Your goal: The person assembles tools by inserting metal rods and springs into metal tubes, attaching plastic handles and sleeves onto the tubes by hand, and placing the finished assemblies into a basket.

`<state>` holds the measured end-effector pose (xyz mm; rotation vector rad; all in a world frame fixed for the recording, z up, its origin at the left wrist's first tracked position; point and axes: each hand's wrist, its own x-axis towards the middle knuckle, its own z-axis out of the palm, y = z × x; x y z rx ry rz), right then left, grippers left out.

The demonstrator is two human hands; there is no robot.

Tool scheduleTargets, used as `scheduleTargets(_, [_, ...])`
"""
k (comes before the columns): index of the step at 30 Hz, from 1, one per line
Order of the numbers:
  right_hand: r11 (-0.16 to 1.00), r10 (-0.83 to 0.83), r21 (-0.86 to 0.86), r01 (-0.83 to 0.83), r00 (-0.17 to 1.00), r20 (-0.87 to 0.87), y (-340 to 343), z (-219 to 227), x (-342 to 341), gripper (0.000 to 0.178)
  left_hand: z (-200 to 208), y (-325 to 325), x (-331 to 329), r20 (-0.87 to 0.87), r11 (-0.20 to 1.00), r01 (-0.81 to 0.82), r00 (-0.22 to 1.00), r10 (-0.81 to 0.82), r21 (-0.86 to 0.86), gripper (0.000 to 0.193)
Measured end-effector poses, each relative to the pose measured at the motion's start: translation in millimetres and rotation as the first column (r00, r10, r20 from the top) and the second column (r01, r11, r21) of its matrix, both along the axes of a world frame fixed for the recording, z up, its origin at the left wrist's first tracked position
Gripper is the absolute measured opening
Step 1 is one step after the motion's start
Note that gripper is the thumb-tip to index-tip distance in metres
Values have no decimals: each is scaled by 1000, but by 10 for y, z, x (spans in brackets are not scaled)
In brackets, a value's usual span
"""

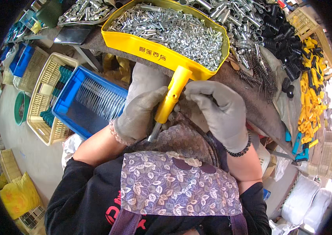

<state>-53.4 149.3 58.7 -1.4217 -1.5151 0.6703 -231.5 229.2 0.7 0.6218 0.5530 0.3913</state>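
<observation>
- Yellow tray [122,40]: the landmark for all places given here; an open, round-cornered container on the bench, heaped with small metal fasteners [173,33].
- Yellow tube [169,98]: on the wearer's side of the yellow tray, slanting, its upper end overlapping the tray's front wall in this view; whether the two touch cannot be told. A small round hole shows in its side.
- Metal shaft [154,132]: projects from the tube's lower end, the end farther from the yellow tray.
- Left hand [136,117]: grey-gloved, nearer the wearer than the yellow tray; fingers closed about the yellow tube.
- Right hand [221,113]: grey-gloved, nearer the wearer than the yellow tray's right end; fingers bent, with thumb and forefinger drawn narrowly together beside the tube. Whether anything lies between their tips cannot be told.
- Blue crate [66,92]: left of the yellow tray and nearer the wearer, containing a row of slender metal rods [99,98].
- Cream basket [40,94]: farther left of the yellow tray, beside the blue crate, with dark green pieces inside.
- Coil springs [258,76]: right of the yellow tray.
- Black parts [279,39] and yellow parts [309,111]: piled farther right of the yellow tray.
</observation>
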Motion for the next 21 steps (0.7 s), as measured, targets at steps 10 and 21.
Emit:
scheduleTargets(10, [994, -107, -50, 96, 952, -288, -27, -475, -153, 15, 68, -53, -41, -195, 873, 101, 981, -6, 476, 33])
scheduleTargets(21, [826, 343, -507, -248, 934, 102, 234, 252, 118, 35, -1, -7, -216, -127, 920, 188, 980, -153, 345, 70])
